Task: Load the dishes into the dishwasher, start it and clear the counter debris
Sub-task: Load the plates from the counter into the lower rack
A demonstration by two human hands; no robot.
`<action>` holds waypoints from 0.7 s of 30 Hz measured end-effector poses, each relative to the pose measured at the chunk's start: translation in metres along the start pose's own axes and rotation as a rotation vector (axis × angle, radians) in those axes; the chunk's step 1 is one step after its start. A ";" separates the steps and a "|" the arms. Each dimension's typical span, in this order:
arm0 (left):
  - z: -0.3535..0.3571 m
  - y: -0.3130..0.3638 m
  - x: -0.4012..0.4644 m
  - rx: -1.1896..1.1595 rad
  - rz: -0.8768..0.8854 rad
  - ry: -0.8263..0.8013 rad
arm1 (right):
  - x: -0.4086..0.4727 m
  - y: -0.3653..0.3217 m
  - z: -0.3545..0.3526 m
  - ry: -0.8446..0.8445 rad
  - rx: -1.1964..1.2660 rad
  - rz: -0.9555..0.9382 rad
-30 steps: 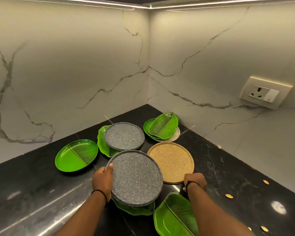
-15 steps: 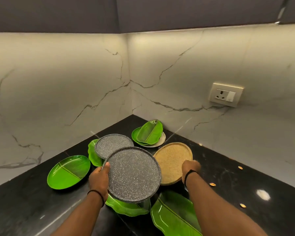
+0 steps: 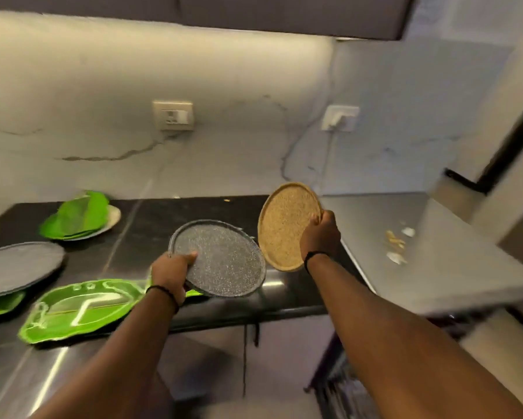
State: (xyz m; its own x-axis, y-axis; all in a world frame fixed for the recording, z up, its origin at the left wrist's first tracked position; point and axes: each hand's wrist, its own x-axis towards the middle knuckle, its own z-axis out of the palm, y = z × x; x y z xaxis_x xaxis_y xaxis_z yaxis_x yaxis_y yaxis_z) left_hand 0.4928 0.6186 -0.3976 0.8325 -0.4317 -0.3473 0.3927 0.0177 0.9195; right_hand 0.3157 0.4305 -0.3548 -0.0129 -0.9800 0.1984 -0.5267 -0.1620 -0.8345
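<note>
My left hand (image 3: 171, 275) grips the near rim of a grey speckled round plate (image 3: 224, 261), held above the black counter (image 3: 151, 225). Lifted and tilted almost upright, a tan speckled round plate (image 3: 284, 225) is held at its right edge by my right hand (image 3: 320, 237). A second grey plate (image 3: 15, 267) lies at the far left on a green dish. A green leaf-shaped plate (image 3: 79, 309) rests near the counter's front edge. More green plates (image 3: 79, 216) are stacked on a pale plate at the back.
A lighter grey surface (image 3: 435, 267) to the right carries small scraps of debris (image 3: 396, 240). Two wall sockets (image 3: 174, 115) sit on the marble backsplash, one with a plug. Dark cabinets hang overhead. Below the counter at lower right is a dark opening, blurred.
The view has swung to the right. My right hand has picked the tan plate up off the counter and tilted it. My left hand has carried the grey plate rightward.
</note>
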 end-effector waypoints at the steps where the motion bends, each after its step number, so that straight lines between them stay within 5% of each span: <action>1: 0.016 -0.013 -0.017 0.046 -0.021 -0.046 | -0.004 0.022 -0.029 0.040 -0.050 0.011; 12: 0.184 -0.168 -0.210 0.678 -0.118 -0.528 | -0.075 0.248 -0.325 0.224 -0.378 0.278; 18: 0.221 -0.287 -0.367 1.134 0.050 -0.660 | -0.162 0.384 -0.461 0.259 -0.379 0.455; 21: 0.220 -0.329 -0.437 1.191 -0.013 -0.731 | -0.204 0.437 -0.504 0.236 -0.367 0.513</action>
State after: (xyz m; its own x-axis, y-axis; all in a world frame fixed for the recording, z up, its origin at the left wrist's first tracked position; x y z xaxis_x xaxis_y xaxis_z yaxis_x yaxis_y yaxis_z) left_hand -0.0859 0.6033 -0.5074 0.2964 -0.7993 -0.5227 -0.4726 -0.5983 0.6470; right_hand -0.3403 0.6173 -0.5011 -0.5020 -0.8642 -0.0345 -0.6584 0.4078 -0.6327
